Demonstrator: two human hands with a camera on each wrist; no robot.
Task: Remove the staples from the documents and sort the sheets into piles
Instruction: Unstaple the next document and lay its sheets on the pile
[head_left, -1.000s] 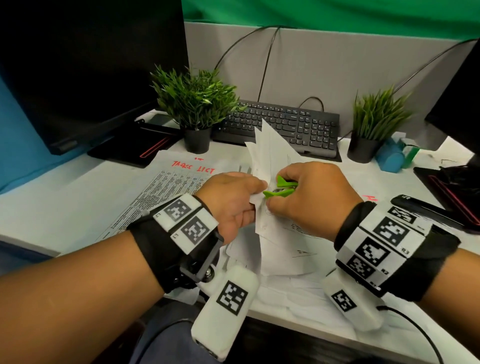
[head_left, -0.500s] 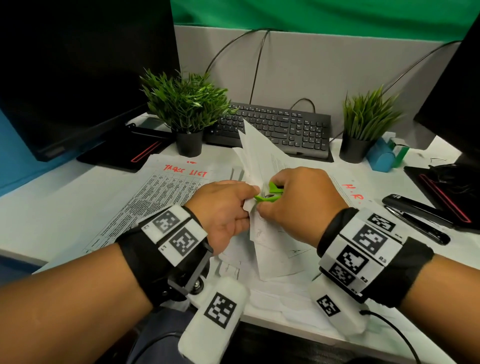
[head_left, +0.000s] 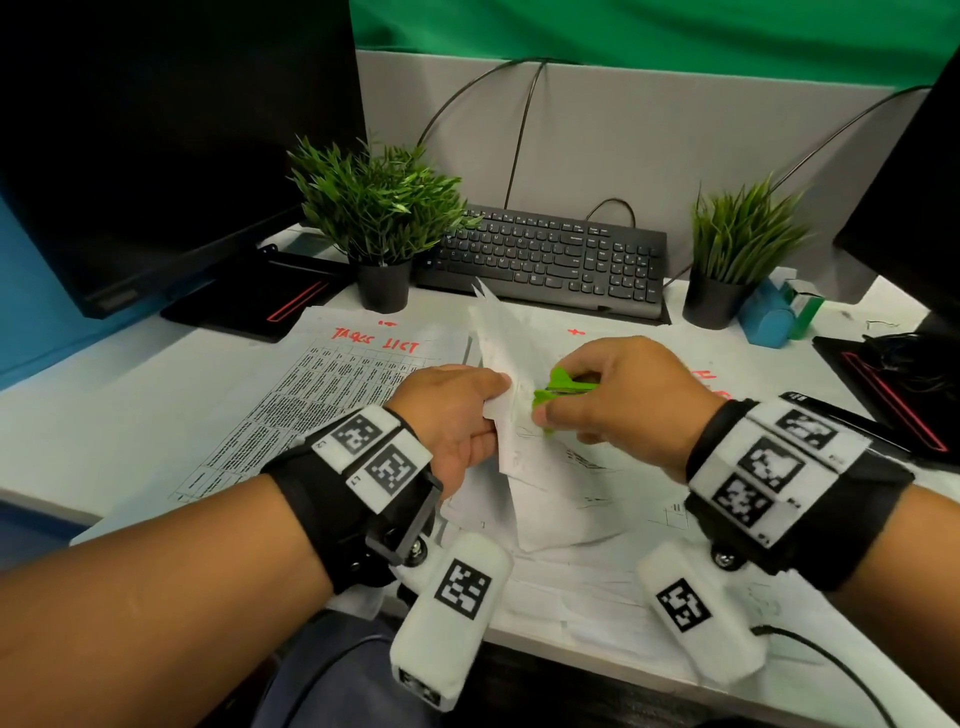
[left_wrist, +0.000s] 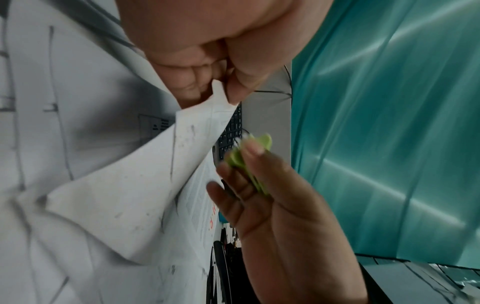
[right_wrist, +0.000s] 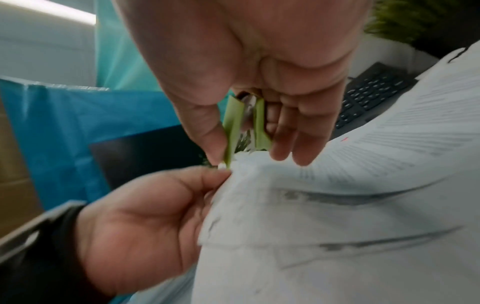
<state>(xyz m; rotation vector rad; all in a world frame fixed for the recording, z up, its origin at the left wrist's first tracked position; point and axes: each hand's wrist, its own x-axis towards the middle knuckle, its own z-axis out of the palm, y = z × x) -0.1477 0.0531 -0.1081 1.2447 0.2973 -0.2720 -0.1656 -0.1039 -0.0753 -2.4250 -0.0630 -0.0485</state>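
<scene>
My left hand (head_left: 457, 415) pinches the corner of a stapled white document (head_left: 524, 457) between thumb and fingers, holding it above the desk; the same corner (left_wrist: 218, 96) shows in the left wrist view. My right hand (head_left: 618, 400) grips a green staple remover (head_left: 558, 389) between thumb and fingers. The remover (right_wrist: 244, 127) stands with its jaws at the held corner of the document (right_wrist: 337, 205), right beside my left thumb. In the left wrist view the remover (left_wrist: 249, 156) sits just off the paper's edge. No staple is visible.
Printed sheets lie on the white desk (head_left: 104, 415), one headed in red writing (head_left: 332, 384). Behind stand two potted plants (head_left: 379, 218) (head_left: 737, 244), a black keyboard (head_left: 550, 260), a blue tape dispenser (head_left: 774, 317), two monitors (head_left: 156, 130) and a black stapler (head_left: 831, 415) at right.
Both hands with the document and remover have stayed together at the corner; the remover has shifted slightly along the paper's corner. The head view has moved a little.
</scene>
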